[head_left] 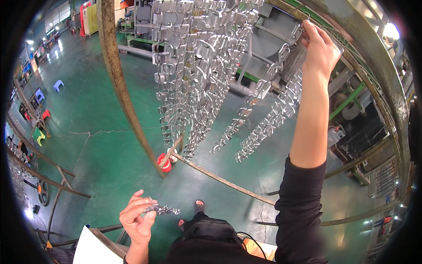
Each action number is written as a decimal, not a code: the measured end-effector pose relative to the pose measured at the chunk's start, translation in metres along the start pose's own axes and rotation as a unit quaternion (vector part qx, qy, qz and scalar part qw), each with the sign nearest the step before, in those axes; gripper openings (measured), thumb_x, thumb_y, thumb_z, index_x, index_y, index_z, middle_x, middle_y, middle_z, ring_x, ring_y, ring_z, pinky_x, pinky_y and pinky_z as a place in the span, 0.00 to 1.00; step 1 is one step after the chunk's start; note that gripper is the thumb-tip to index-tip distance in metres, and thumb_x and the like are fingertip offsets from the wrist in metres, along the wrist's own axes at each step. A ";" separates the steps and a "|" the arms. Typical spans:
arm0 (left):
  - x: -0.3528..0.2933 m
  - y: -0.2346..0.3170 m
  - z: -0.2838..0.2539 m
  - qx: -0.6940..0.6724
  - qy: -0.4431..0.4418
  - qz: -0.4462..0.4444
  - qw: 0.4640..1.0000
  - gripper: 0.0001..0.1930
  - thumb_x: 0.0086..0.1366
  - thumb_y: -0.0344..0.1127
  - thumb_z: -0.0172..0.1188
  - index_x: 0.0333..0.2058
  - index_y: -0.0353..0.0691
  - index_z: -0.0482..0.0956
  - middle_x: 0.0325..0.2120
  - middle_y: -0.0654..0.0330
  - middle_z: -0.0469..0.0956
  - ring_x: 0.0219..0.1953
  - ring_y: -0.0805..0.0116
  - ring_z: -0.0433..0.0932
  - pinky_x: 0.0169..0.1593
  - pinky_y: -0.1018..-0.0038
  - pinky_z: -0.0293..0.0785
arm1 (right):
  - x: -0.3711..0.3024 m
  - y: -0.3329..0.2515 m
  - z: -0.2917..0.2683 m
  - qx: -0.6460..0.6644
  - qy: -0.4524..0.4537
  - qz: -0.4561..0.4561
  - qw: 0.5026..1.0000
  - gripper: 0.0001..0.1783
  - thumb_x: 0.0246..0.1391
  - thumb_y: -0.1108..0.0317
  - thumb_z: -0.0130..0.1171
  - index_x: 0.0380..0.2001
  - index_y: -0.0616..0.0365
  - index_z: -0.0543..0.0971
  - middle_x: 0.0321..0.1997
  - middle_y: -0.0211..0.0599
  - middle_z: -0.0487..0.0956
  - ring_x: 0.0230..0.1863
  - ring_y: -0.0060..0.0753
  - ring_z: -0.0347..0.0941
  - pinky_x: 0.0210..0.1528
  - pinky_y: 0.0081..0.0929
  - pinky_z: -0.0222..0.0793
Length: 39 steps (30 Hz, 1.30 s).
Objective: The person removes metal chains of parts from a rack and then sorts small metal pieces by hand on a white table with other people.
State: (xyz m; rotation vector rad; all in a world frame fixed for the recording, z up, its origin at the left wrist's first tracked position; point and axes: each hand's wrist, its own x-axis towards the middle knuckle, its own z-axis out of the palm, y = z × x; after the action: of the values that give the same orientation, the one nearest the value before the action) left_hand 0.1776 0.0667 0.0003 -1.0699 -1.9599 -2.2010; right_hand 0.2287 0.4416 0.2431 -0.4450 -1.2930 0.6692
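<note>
Over green floor [110,154], the left hand [138,218] pinches a jagged metal strand [166,210] — the right hand [320,50], a wire hook [307,16].

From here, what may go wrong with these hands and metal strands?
The left hand pinches a strand by its hook; it could slip to the floor. Many hanging strands crowd closely, so their bent parts might tangle. The right hand is raised at another hook; a slip there might drop a strand.
</note>
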 end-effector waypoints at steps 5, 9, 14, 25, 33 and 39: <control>0.007 -0.018 0.006 -0.018 -0.010 0.018 1.000 0.07 0.44 0.33 0.64 0.23 0.37 0.79 0.23 0.58 0.78 0.26 0.66 0.75 0.50 0.58 0.61 | 0.035 0.030 0.024 -0.035 0.054 -0.022 0.998 0.10 0.39 0.67 0.64 0.25 0.63 0.81 0.21 0.34 0.78 0.24 0.23 0.71 0.32 0.22 0.67; 0.013 -0.027 0.008 -0.030 -0.017 0.025 0.999 0.07 0.44 0.32 0.63 0.23 0.37 0.78 0.23 0.58 0.78 0.26 0.66 0.75 0.50 0.58 0.61 | 0.074 0.054 0.024 -0.093 0.094 -0.024 0.991 0.11 0.37 0.67 0.65 0.25 0.63 0.81 0.23 0.38 0.79 0.26 0.28 0.73 0.35 0.24 0.68; 0.014 -0.043 0.004 -0.015 -0.001 0.022 1.000 0.06 0.43 0.31 0.63 0.23 0.37 0.79 0.23 0.58 0.78 0.25 0.66 0.74 0.50 0.59 0.61 | 0.094 0.075 0.026 -0.104 0.107 0.040 0.988 0.10 0.36 0.68 0.66 0.24 0.62 0.81 0.24 0.38 0.79 0.26 0.27 0.73 0.34 0.23 0.68; 0.016 -0.058 0.005 0.002 0.014 -0.011 1.000 0.06 0.42 0.30 0.62 0.23 0.36 0.79 0.23 0.59 0.78 0.25 0.68 0.74 0.50 0.59 0.61 | 0.121 0.076 0.050 0.019 0.115 0.072 0.991 0.06 0.36 0.75 0.65 0.18 0.66 0.78 0.18 0.36 0.77 0.18 0.24 0.70 0.21 0.20 0.66; 0.019 -0.059 0.006 -0.003 0.021 -0.022 1.000 0.06 0.42 0.30 0.62 0.23 0.36 0.79 0.22 0.59 0.78 0.25 0.69 0.74 0.50 0.59 0.61 | 0.150 0.094 0.040 0.028 0.078 0.085 0.993 0.06 0.38 0.76 0.64 0.20 0.67 0.78 0.23 0.37 0.78 0.23 0.26 0.73 0.28 0.20 0.69; 0.023 -0.061 0.002 0.022 -0.001 -0.017 1.000 0.08 0.47 0.33 0.60 0.25 0.34 0.78 0.22 0.57 0.76 0.28 0.65 0.73 0.50 0.57 0.61 | 0.148 0.099 0.041 0.059 0.040 0.069 0.995 0.06 0.39 0.76 0.64 0.23 0.68 0.78 0.26 0.38 0.78 0.26 0.28 0.73 0.31 0.20 0.69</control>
State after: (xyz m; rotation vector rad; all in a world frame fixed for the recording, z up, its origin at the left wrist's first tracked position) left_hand 0.1349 0.0915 -0.0424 -1.0418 -2.0317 -2.1620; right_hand 0.1883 0.6121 0.2958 -0.4620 -1.1472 0.8311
